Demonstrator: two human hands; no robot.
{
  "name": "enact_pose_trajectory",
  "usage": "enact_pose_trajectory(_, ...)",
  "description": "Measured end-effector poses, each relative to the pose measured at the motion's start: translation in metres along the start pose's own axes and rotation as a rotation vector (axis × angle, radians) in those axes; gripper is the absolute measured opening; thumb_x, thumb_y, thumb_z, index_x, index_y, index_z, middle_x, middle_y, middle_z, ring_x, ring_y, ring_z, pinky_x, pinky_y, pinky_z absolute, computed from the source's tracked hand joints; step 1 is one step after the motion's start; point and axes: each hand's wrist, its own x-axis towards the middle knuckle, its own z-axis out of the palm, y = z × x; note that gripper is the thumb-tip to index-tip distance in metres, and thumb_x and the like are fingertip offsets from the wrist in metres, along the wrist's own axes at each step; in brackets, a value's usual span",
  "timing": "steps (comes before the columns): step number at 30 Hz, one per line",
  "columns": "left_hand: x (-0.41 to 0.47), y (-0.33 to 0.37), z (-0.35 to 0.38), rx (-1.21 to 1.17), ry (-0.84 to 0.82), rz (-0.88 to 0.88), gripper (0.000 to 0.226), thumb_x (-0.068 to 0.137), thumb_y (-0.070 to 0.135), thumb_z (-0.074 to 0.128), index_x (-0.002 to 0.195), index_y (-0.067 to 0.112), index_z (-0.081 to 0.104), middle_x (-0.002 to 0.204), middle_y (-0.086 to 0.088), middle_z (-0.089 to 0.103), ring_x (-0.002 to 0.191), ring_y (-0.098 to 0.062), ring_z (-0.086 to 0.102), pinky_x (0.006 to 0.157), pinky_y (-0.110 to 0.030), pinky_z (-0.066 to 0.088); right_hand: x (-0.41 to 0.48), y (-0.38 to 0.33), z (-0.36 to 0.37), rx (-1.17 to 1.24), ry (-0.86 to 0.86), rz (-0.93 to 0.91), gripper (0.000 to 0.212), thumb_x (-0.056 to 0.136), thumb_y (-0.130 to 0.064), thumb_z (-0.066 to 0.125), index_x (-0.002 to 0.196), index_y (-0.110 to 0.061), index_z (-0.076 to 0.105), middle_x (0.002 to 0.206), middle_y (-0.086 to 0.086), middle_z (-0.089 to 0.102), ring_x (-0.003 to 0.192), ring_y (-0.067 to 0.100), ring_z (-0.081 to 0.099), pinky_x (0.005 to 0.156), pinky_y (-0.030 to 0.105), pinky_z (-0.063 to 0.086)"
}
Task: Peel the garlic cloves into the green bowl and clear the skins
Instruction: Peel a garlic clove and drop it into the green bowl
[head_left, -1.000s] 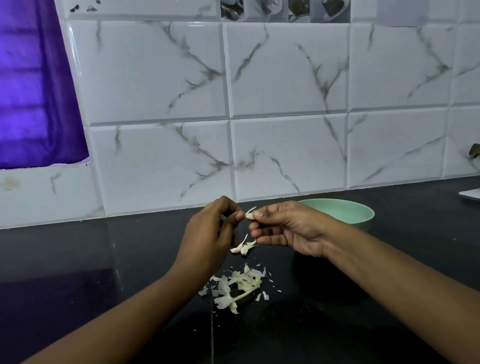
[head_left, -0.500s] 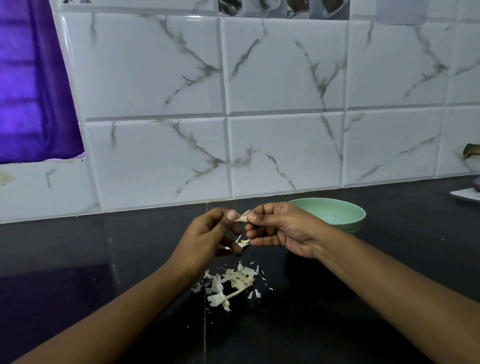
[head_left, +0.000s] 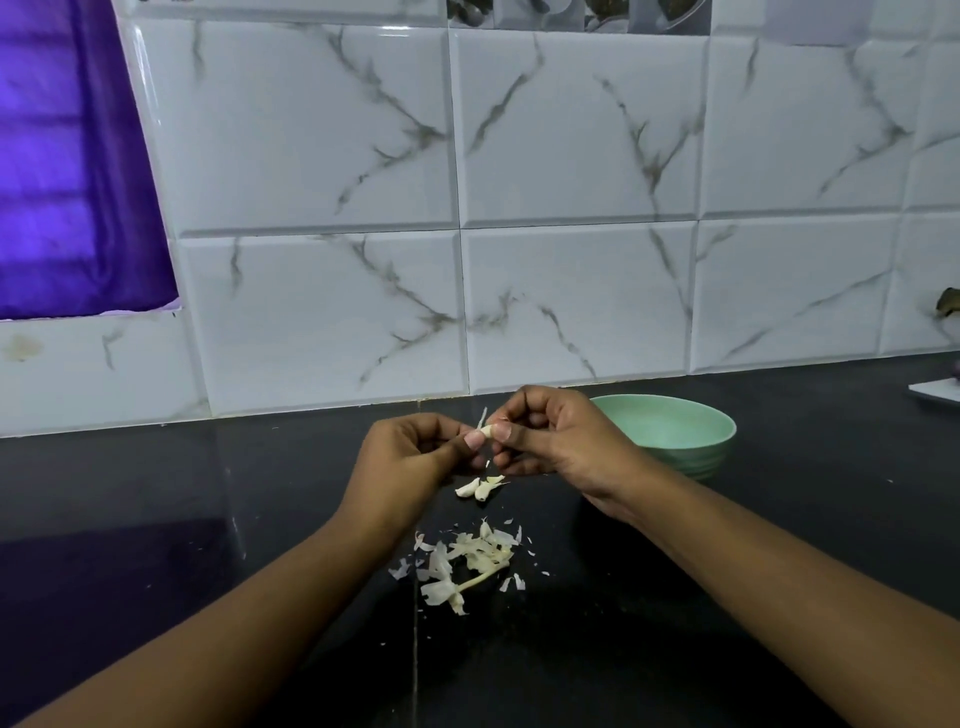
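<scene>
In the middle of the frame the left hand (head_left: 410, 457) and the right hand (head_left: 561, 441) meet above the black bench (head_left: 156, 519). Each grip is closed tight, with thumb and fingers pinching one small garlic clove (head_left: 487, 430) that has a thin bit of skin (head_left: 483, 415) sticking up from it. Just below the hands the loose cloves (head_left: 479, 487) lie on the bench, lower still sits a pile of peeled skins (head_left: 467, 561), and the green bowl (head_left: 727, 431) stands to the right, just behind the right hand.
</scene>
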Motion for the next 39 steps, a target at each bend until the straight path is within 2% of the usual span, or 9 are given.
enact_pose_trajectory(4,-0.001,0.002,-0.002,-0.179,-0.133,-0.171,0.018,0.089,0.014,0.060,0.072,0.011,0.066,0.072,-0.004,0.072,0.067,-0.011,0.070,0.062,-0.021,0.052,0.000,0.002,-0.006,0.055,-0.092,0.015,0.008,0.088,0.000,0.058,0.088,-0.008,0.061,0.071,0.003,0.065,0.064,0.009,0.064,0.064,0.023,0.057)
enact_pose_trajectory(7,-0.002,-0.001,-0.002,-0.170,-0.180,-0.193,0.017,0.086,0.021,0.061,0.071,0.016,0.065,0.073,-0.002,0.071,0.068,-0.009,0.069,0.069,-0.027,0.047,0.000,0.005,-0.009,0.116,-0.145,0.076,0.008,0.088,0.000,0.057,0.090,-0.007,0.061,0.068,0.000,0.066,0.064,0.009,0.064,0.064,0.023,0.058)
enact_pose_trajectory(12,0.000,-0.004,-0.003,-0.239,-0.182,-0.198,0.017,0.072,0.031,0.063,0.067,0.015,0.065,0.072,-0.003,0.069,0.067,-0.011,0.068,0.076,-0.033,0.050,-0.001,0.007,-0.007,0.182,-0.146,-0.001,0.008,0.078,-0.006,0.062,0.086,-0.007,0.059,0.070,-0.001,0.066,0.065,0.010,0.065,0.061,0.024,0.057)
enact_pose_trajectory(17,0.000,-0.008,0.002,-0.342,-0.128,-0.173,0.015,0.073,0.027,0.064,0.075,0.012,0.063,0.066,-0.001,0.066,0.062,-0.010,0.067,0.069,-0.029,0.055,-0.001,0.009,-0.005,0.202,-0.120,-0.032,0.013,0.073,-0.009,0.065,0.083,-0.007,0.058,0.074,0.006,0.069,0.067,0.013,0.067,0.062,0.027,0.058)
enact_pose_trajectory(23,0.001,-0.015,0.003,-0.277,-0.042,0.005,0.018,0.076,0.019,0.063,0.082,0.002,0.064,0.067,-0.008,0.069,0.060,-0.016,0.066,0.068,-0.031,0.058,-0.001,0.007,-0.002,0.021,-0.100,0.039,0.001,0.088,-0.006,0.060,0.087,-0.006,0.060,0.068,0.001,0.070,0.060,0.011,0.066,0.059,0.024,0.057)
enact_pose_trajectory(26,0.003,-0.016,0.002,-0.195,-0.024,0.100,0.007,0.084,0.008,0.061,0.080,0.003,0.063,0.064,-0.004,0.069,0.060,-0.015,0.066,0.065,-0.027,0.058,-0.001,0.007,0.000,0.052,-0.115,0.100,0.008,0.093,-0.011,0.054,0.089,-0.006,0.059,0.067,0.002,0.068,0.059,0.010,0.066,0.056,0.023,0.056)
enact_pose_trajectory(31,0.006,-0.018,-0.002,-0.091,-0.034,0.161,0.014,0.076,0.022,0.064,0.077,0.009,0.063,0.064,0.000,0.066,0.058,-0.018,0.065,0.063,-0.032,0.057,-0.003,0.004,0.001,0.125,-0.167,0.189,0.011,0.096,-0.015,0.049,0.094,-0.006,0.056,0.069,0.004,0.065,0.060,0.012,0.065,0.062,0.030,0.058)
enact_pose_trajectory(35,0.006,-0.018,-0.004,-0.049,-0.042,0.149,0.014,0.075,0.025,0.064,0.073,0.012,0.062,0.064,-0.001,0.063,0.057,-0.025,0.065,0.061,-0.032,0.057,-0.004,0.004,0.007,-0.075,-0.171,0.164,0.017,0.101,-0.022,0.041,0.090,-0.012,0.050,0.071,0.003,0.054,0.059,0.011,0.055,0.056,0.032,0.057)
enact_pose_trajectory(39,0.006,-0.017,-0.004,-0.044,-0.066,0.106,0.013,0.086,0.009,0.061,0.072,0.009,0.061,0.065,-0.004,0.060,0.057,-0.026,0.063,0.058,-0.026,0.055,-0.004,0.004,0.008,-0.223,-0.121,0.098,0.025,0.102,-0.025,0.036,0.083,-0.015,0.049,0.067,0.001,0.047,0.052,0.007,0.047,0.052,0.031,0.054)
